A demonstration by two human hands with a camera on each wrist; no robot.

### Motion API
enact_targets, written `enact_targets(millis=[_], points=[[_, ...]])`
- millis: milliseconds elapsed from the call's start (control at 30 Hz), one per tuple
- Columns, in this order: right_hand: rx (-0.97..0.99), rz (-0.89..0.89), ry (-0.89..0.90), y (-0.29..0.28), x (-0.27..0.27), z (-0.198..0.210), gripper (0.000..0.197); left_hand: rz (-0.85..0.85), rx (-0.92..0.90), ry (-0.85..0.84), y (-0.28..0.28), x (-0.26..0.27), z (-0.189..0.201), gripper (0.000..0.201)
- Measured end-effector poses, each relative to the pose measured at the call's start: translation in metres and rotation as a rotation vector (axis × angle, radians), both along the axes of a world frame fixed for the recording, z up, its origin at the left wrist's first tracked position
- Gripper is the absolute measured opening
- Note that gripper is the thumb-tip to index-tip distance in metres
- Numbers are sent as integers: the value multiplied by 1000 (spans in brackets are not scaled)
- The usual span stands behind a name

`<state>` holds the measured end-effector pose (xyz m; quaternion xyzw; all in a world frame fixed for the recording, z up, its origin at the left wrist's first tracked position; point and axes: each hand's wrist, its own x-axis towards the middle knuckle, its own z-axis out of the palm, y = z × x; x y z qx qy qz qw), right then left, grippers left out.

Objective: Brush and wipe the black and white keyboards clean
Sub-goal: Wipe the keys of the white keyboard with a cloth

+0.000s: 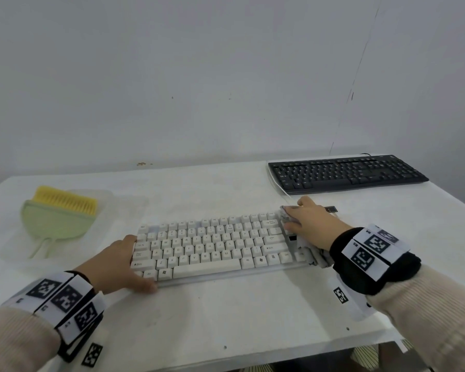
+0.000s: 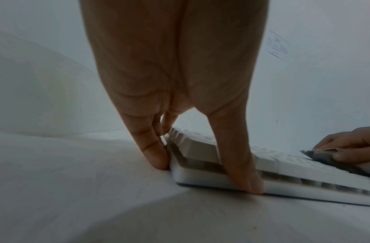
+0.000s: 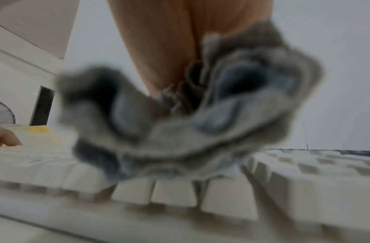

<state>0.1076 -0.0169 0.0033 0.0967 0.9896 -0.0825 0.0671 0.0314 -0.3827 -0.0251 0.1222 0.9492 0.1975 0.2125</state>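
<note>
The white keyboard [image 1: 212, 248] lies across the middle of the white table [image 1: 226, 318]. My left hand [image 1: 134, 264] braces its left end, with straight fingers [image 2: 152, 148] against the side and the thumb [image 2: 240, 164] along the front edge. My right hand [image 1: 306, 224] grips a bunched grey cloth [image 1: 314, 256] and presses it on the keys at the keyboard's right end. That cloth [image 3: 179, 123] looks blurred over the keycaps [image 3: 304, 189] in the right wrist view. The black keyboard [image 1: 346, 173] sits untouched at the back right.
A yellow-bristled brush with a pale green dustpan [image 1: 57, 216] lies in a clear tray [image 1: 124, 210] at the left. A white cable [image 1: 278, 186] and a dark plug [image 1: 330, 209] lie between the two keyboards. The table's front edge [image 1: 279, 355] is close.
</note>
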Motion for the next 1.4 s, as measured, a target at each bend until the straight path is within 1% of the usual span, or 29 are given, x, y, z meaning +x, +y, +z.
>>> enact_targets(millis=[167,200,300,333,400,533,667,800,900,967,1067,1133,1200,1300,1400], points=[[-82,-24,-25,2,-2,-4,48,-8,-19,11,0,-1,-1,100],[-88,-29,-33,3,-2,-4,47,-8,-15,11,0,-1,-2,101],[-94,-43,4,2,-6,-5,34,-9,-9,12,0,0,-1,98],[-80,-40,13,2,-7,-4,32,-9,-9,7,0,0,-1,100],[-71,-31,39,1,-7,-5,33,-3,1,-4,0,0,0,107],[-64,4,126,-3,-5,-6,30,9,38,-12,-1,1,0,105],[-4,9,96,-5,-3,-5,29,7,29,-13,-1,1,1,111],[-1,38,148,-8,-8,3,32,8,18,0,1,2,0,101],[58,68,103,-14,-13,1,31,3,-2,-9,0,2,2,107],[123,61,82,-11,-15,-3,27,1,8,-9,0,1,1,107],[187,39,73,-2,-17,-8,16,7,30,-3,0,1,1,95],[220,43,72,2,-17,-10,13,4,25,-10,0,1,1,97],[226,57,76,3,-18,-9,18,-1,4,-15,1,1,2,102],[192,68,57,4,-19,-2,27,-6,-14,-9,1,2,3,102],[150,-6,40,11,-15,5,32,-7,-27,3,2,1,2,106]])
